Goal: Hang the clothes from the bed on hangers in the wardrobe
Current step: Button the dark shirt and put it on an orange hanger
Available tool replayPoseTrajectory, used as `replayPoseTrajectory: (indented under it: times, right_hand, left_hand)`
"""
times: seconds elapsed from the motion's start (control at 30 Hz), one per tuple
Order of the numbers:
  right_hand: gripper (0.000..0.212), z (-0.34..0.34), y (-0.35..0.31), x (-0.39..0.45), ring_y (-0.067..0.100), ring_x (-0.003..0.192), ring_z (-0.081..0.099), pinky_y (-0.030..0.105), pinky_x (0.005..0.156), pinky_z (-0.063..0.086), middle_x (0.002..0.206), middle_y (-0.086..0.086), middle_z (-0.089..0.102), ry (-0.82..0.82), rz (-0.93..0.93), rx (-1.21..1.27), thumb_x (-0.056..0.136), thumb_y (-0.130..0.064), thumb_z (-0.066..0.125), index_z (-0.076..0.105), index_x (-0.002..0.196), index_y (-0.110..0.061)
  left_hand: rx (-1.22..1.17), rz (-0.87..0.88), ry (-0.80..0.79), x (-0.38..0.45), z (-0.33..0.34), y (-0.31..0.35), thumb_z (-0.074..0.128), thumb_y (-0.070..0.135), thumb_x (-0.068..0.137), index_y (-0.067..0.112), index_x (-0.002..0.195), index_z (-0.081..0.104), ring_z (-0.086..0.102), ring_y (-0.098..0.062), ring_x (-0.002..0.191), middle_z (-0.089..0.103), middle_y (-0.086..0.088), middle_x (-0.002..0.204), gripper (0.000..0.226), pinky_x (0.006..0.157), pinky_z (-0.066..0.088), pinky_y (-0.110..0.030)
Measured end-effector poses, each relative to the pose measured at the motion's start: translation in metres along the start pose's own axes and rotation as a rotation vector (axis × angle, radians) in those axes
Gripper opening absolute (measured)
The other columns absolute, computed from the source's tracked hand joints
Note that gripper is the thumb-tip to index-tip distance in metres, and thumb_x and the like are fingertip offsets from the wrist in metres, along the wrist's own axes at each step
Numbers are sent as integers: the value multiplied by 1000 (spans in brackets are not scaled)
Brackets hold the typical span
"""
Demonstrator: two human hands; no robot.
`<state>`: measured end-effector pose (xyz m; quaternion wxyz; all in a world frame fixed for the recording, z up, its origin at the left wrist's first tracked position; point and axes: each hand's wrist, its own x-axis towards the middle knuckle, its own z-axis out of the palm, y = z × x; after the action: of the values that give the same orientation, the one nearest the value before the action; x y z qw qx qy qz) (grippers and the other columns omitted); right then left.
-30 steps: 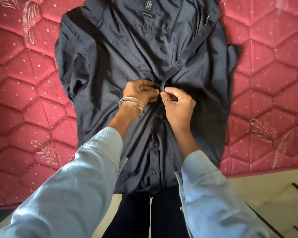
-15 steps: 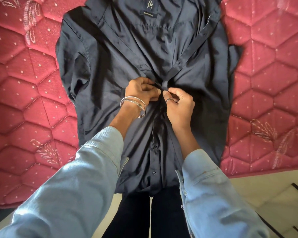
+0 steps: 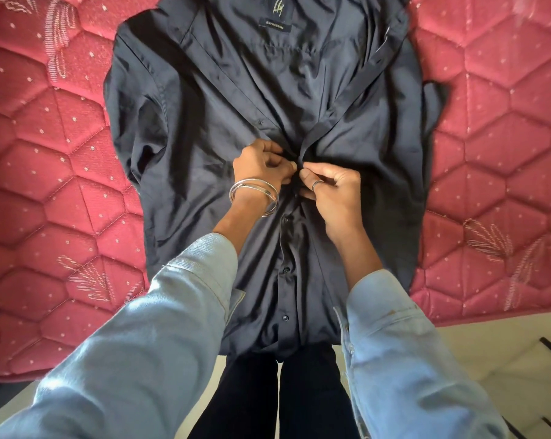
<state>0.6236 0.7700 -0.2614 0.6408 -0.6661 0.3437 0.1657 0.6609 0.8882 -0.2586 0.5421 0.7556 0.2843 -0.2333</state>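
A dark navy button-up shirt (image 3: 204,128) lies flat on the red quilted bed (image 3: 46,185), collar at the far side, hem hanging over the near edge. Its lower front is buttoned; above my hands the two front edges spread apart. My left hand (image 3: 261,166), with silver bangles at the wrist, pinches the left front edge at mid-chest. My right hand (image 3: 334,191), with a ring on one finger, pinches the right placket against it. The button between my fingertips is hidden. No hanger or wardrobe is in view.
The bed's near edge runs across the bottom of the view, with pale tiled floor (image 3: 489,353) below it at the right. My dark trousers (image 3: 283,394) stand against the bed under the shirt hem.
Both hands stay at the same spot on the shirt front, fingers shifting slightly as they work the two edges together. The shirt has not moved.
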Motion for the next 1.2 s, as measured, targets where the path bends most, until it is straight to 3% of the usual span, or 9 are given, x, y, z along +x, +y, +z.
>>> replayPoseTrajectory:
  times: [0.17, 0.3, 0.43, 0.53, 0.6, 0.7, 0.8, 0.97, 1.2]
  right_hand:
    - [15, -10, -8, 2, 17, 88, 69, 38, 83, 58, 90, 3, 72, -152, 90, 101, 91, -2, 61, 72, 90, -12]
    - [17, -10, -14, 8, 17, 69, 67, 38, 79, 59, 77, 7, 70, -150, 136, 88, 89, 1, 61, 71, 82, -10]
    - [15, -3, -12, 11, 18, 69, 67, 36, 73, 59, 77, 10, 70, -102, 50, -45, 84, 1, 65, 73, 81, -12]
    - [15, -3, -7, 14, 20, 69, 69, 41, 72, 60, 73, 8, 71, -39, -18, -158, 78, -3, 70, 74, 76, -17]
    - [7, -1, -6, 15, 18, 64, 68, 43, 69, 60, 65, 1, 69, -16, -114, -271, 72, -8, 73, 74, 73, -14]
    - [6, 1, -5, 13, 2, 55, 58, 29, 66, 56, 58, -6, 63, 16, -251, -413, 72, -8, 75, 75, 77, -11]
    - [8, 0, -6, 7, -1, 57, 58, 11, 62, 45, 66, 0, 68, 26, -341, -468, 76, -9, 75, 76, 83, -7]
    - [14, 2, 0, 2, 1, 72, 65, 9, 74, 47, 83, 3, 75, 37, -367, -378, 78, -10, 76, 77, 92, -6]
    - [15, 2, 4, -7, -9, 70, 62, 6, 74, 45, 82, -4, 72, 59, -353, -266, 78, -5, 76, 76, 93, -7]
  left_hand:
    - [32, -17, -16, 1, -2, 0, 75, 0, 75, 10, 94, 57, 68, -19, 63, 70, -5, 77, 29, 69, 61, -35]
    - [90, -6, -69, 2, -4, 4, 76, -2, 73, 8, 99, 54, 66, -13, 59, 68, 3, 69, 35, 70, 60, -31]
    - [63, -50, -49, 8, -5, 4, 73, 0, 76, 21, 76, 52, 72, -23, 71, 70, 2, 65, 30, 76, 59, -39]
    - [42, -89, -46, 11, -3, 6, 77, 19, 78, 14, 79, 54, 73, -23, 73, 72, 2, 70, 24, 76, 59, -39]
    - [59, -114, -52, 11, -3, 7, 84, 32, 70, 3, 92, 58, 73, -21, 73, 73, -5, 77, 44, 76, 59, -37]
    - [111, -132, -23, 10, -1, 10, 87, 27, 66, 1, 97, 61, 72, -18, 70, 73, -5, 79, 48, 69, 60, -33]
    - [127, -175, 0, 11, 3, 13, 87, 20, 66, -1, 101, 62, 71, -18, 69, 72, -6, 80, 47, 66, 61, -32]
    - [189, -225, 81, 15, 6, 14, 82, 22, 65, 14, 59, 50, 71, -30, 76, 72, -15, 84, 34, 74, 59, -39]
    - [53, -330, 92, 17, 11, 7, 70, 20, 59, 8, 81, 58, 68, -30, 73, 68, -18, 87, 28, 73, 60, -43]
